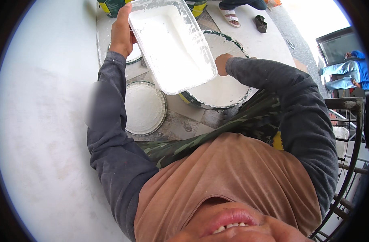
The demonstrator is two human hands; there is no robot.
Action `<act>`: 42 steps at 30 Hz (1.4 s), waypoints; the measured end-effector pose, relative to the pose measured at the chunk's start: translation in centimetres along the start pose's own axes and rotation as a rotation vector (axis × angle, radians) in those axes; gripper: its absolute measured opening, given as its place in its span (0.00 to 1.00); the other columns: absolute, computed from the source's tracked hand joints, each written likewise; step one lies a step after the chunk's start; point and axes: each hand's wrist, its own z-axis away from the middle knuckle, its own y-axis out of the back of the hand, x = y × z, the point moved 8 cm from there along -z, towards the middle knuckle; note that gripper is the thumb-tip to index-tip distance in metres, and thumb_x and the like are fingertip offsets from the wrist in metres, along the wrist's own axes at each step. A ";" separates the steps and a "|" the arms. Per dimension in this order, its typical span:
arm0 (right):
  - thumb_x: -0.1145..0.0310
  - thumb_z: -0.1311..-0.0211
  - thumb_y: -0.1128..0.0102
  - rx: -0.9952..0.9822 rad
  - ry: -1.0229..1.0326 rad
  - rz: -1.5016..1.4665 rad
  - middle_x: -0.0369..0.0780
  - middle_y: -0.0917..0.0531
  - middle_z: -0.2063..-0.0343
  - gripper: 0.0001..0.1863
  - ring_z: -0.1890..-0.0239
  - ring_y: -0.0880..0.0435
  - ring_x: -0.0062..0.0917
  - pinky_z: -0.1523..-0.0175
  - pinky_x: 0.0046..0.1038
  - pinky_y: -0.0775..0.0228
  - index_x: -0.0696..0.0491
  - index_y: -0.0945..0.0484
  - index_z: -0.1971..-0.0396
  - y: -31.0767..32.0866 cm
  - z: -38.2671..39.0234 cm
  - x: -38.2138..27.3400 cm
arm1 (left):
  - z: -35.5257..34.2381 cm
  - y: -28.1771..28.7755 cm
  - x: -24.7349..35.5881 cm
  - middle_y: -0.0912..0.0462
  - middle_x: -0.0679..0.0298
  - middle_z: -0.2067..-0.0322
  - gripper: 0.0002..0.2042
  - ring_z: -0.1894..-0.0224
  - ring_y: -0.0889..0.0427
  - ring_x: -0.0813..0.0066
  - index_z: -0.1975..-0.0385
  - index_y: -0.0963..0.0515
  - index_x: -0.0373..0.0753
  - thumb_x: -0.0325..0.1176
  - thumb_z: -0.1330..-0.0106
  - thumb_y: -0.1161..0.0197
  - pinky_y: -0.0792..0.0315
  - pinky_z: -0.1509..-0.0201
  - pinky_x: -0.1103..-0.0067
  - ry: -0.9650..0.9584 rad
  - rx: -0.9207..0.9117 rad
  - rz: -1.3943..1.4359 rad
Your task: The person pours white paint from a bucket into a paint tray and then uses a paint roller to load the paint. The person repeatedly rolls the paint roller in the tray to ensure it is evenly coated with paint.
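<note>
My left hand [122, 34] grips the far left side of a clear rectangular plastic tub [212, 71], its fingers wrapped round the wall. White paint-like material coats the inside of the tub, which is tilted and raised over the buckets. A large round bucket [250, 94] with a dark green, white-smeared rim stands beneath its right side, holding the same white material. Over this bucket, just right of the tub, my right hand [223, 64] is curled closed. The tub's edge hides part of that hand, and what it holds cannot be made out.
A round white lid or filled bucket top [146, 108] lies near my left forearm, with another partly hidden beyond. Green-and-yellow buckets [112, 7] stand at the far edge. A white wall [43, 121] runs along my left. A sandalled foot [231, 18] is ahead; a metal frame [346, 104] is at right.
</note>
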 end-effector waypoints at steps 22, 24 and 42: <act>0.53 0.35 0.43 0.296 -0.197 -0.699 0.46 0.21 0.79 0.21 0.74 0.23 0.34 0.63 0.37 0.31 0.60 0.22 0.71 1.7 18.4 9.6 | 0.2 2.2 2.1 0.21 0.58 0.51 0.28 0.52 0.18 0.67 0.41 0.31 0.37 0.53 0.32 0.49 0.23 0.50 0.75 0.006 0.019 -0.059; 0.54 0.35 0.43 0.413 -0.247 -0.693 0.45 0.20 0.78 0.20 0.74 0.23 0.34 0.63 0.36 0.32 0.59 0.21 0.71 3.0 22.8 10.9 | 0.0 2.7 1.7 0.21 0.58 0.51 0.28 0.52 0.18 0.68 0.42 0.31 0.37 0.53 0.32 0.48 0.23 0.50 0.75 0.012 0.039 -0.100; 0.58 0.36 0.36 1.118 -0.170 -0.827 0.37 0.19 0.75 0.18 0.72 0.24 0.20 0.65 0.22 0.32 0.61 0.20 0.62 13.0 32.2 7.0 | 1.5 -3.6 -3.2 0.23 0.65 0.74 0.30 0.76 0.26 0.80 0.59 0.22 0.34 0.61 0.38 0.47 0.35 0.78 0.81 0.016 0.122 -0.059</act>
